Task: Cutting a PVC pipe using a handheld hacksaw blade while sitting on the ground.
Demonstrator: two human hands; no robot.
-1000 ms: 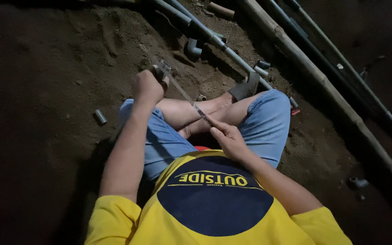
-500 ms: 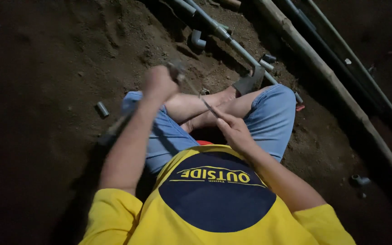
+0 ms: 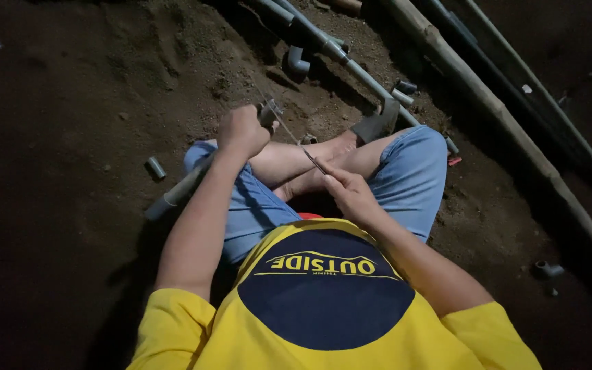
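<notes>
I sit cross-legged on bare earth in blue shorts and a yellow shirt. My left hand is closed around a grey plastic pipe that lies over my left knee, its fitted end sticking out past my fist. My right hand pinches one end of a thin metal blade. The blade runs slanting up to the pipe's end by my left hand.
Long grey pipes with joints lie on the soil beyond my knees, beside a thick pole. An elbow fitting sits farther back. A short pipe offcut lies left, another fitting right.
My left hand with the pipe end has shifted slightly forward and right, then settled. The blade in my right hand has moved along with it. The view has tilted a little.
</notes>
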